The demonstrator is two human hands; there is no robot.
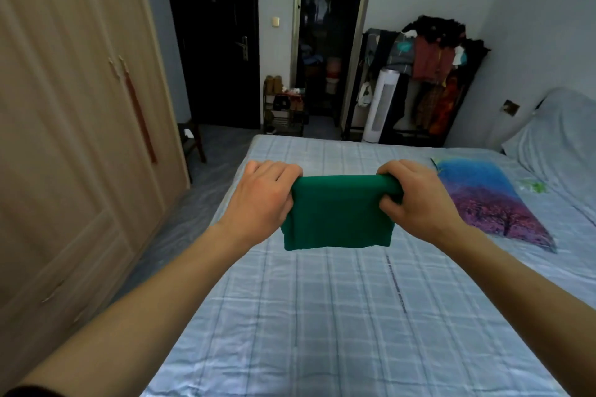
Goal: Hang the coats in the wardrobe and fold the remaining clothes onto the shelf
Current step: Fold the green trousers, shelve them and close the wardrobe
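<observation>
A folded green garment (338, 216) hangs in the air above the bed (322, 316). My left hand (261, 196) grips its top left corner with curled fingers. My right hand (416, 200) grips the top right corner, thumb pinching the cloth from below. The garment droops from the fold line between the two hands. The light wooden wardrobe (64, 138) stands to the left with its doors closed.
A purple and blue pillow (490, 200) lies on the bed to the right. A clothes rack (429, 74) piled with garments and a white tower fan (382, 106) stand at the far wall. A dark door, an open doorway and a small shoe rack (283, 109) are beyond the bed.
</observation>
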